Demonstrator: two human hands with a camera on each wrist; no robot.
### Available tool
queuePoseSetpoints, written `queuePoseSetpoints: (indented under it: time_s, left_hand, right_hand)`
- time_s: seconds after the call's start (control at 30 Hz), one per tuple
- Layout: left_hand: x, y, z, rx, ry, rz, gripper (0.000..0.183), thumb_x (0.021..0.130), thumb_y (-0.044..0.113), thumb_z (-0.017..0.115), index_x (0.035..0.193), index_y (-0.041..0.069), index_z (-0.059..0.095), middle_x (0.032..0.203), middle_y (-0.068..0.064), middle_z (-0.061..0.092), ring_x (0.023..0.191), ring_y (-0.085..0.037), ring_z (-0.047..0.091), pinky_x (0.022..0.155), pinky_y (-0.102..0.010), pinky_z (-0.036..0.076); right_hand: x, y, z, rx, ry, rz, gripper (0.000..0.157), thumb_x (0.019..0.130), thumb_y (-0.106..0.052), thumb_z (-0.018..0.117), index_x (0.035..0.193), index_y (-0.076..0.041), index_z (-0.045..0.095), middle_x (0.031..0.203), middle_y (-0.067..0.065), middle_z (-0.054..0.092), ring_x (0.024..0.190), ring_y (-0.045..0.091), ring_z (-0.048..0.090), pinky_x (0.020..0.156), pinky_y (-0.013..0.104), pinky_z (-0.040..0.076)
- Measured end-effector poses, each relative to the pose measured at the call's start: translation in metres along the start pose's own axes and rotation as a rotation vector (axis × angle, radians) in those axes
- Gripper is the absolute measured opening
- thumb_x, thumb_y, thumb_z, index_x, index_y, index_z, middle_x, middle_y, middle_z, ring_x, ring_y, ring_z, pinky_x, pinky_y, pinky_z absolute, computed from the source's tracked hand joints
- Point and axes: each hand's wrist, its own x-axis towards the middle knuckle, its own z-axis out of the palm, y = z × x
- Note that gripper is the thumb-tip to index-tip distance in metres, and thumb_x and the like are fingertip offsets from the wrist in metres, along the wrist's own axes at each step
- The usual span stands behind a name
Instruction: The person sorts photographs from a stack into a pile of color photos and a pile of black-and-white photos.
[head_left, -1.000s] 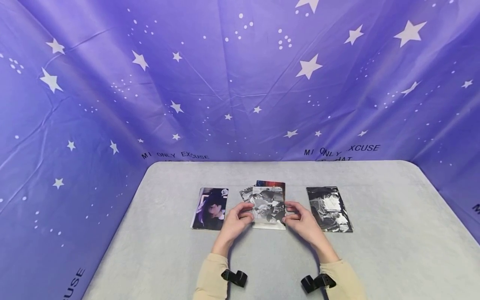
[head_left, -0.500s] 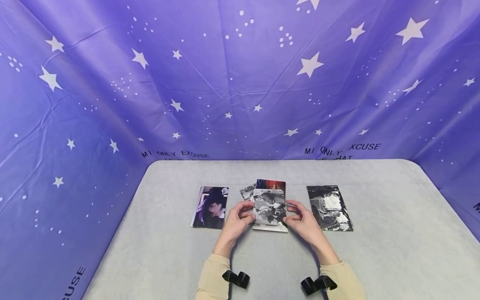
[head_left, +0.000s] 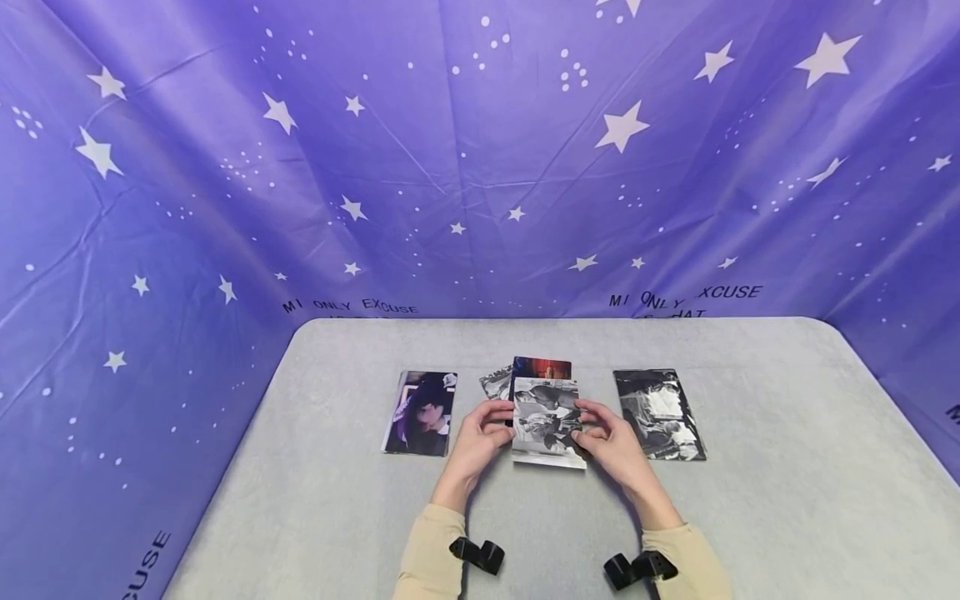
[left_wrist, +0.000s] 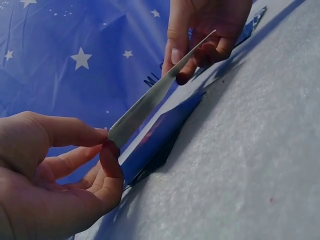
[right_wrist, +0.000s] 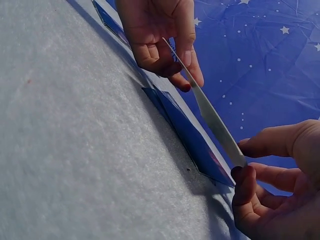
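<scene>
The black-and-white glossy rectangular photo card (head_left: pixel 546 421) is shifting toward the person and slightly rightward compared with a moment ago, exposing more of the blue-and-red glossy card (head_left: pixel 542 367) behind it; it is apparently separating from the middle card pile (head_left: pixel 495 385). Both wrist views are showing it hovering just above the pale grey counter (head_left: pixel 540 542). The left hand (head_left: pixel 480 440) is pinching its left edge, the right hand (head_left: pixel 613 442) its right, forearms converging.
</scene>
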Motion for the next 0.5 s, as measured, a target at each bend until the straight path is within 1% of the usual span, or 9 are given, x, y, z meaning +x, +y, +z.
queuePoseSetpoints:
  time_s: [0.1,0.27,0.5]
  left_hand:
    - [0.001,0.0,0.003,-0.005,-0.006,-0.009,0.045,0.077,-0.014,0.061,0.122,-0.013,0.053,0.107,-0.026,0.06,0.084,-0.016,0.062,0.072,-0.022,0.047]
    - [0.003,0.0,0.007,-0.023,-0.026,-0.021,0.048,0.077,-0.014,0.06,0.125,-0.011,0.053,0.102,-0.021,0.061,0.078,-0.011,0.059,0.07,-0.021,0.046]
    - [0.008,0.001,0.016,-0.036,-0.058,-0.013,0.049,0.077,-0.014,0.06,0.126,-0.01,0.053,0.097,-0.015,0.061,0.075,-0.011,0.058,0.07,-0.02,0.047]
  right_hand:
    - [0.0,0.001,-0.002,0.003,0.005,-0.006,0.051,0.082,0.007,0.066,0.131,0.006,0.052,0.112,0.022,0.057,0.072,0.006,0.057,0.067,0.019,0.047]
    - [0.001,0.003,-0.007,0.013,0.017,-0.011,0.05,0.082,0.008,0.065,0.131,0.006,0.053,0.11,0.022,0.057,0.07,0.004,0.057,0.066,0.018,0.047]
    - [0.002,0.0,-0.018,-0.023,0.024,-0.004,0.049,0.085,0.005,0.064,0.133,0.004,0.052,0.112,0.022,0.055,0.072,0.005,0.057,0.063,0.018,0.046]
